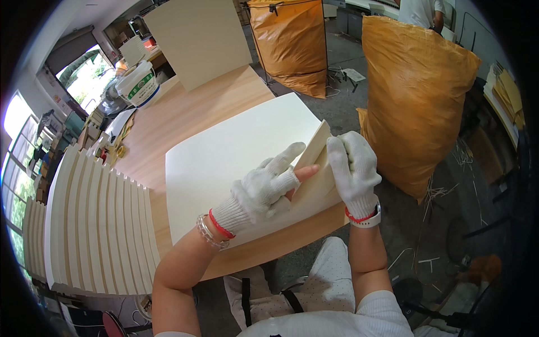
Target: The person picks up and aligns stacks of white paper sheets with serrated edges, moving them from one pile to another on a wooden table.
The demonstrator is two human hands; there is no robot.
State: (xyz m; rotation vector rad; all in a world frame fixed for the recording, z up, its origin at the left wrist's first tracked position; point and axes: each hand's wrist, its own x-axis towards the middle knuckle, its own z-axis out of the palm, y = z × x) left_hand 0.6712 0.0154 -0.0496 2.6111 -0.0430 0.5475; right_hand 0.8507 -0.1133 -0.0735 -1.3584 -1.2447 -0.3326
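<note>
A large white sheet of board point(241, 140) lies on the wooden table in front of me. At its right end a narrow cream strip point(315, 147) stands up at a slant; whether it is a folded flap or a separate piece I cannot tell. My left hand point(264, 188), in a white knit glove with bare fingertips, rests over the sheet, its fingers apart, one bare fingertip against the strip. In a like glove, my right hand point(355, 168) has its fingers curled and pressed together at the strip's right edge, gripping it.
Ridged stacks of cream panels point(101, 224) stand left of the table point(151, 146). Farther back are a white bucket point(137, 84) and an upright board point(199, 42). Orange sacks point(418, 101) stand on the floor at right, with loose strips around. A person point(421, 11) is behind them.
</note>
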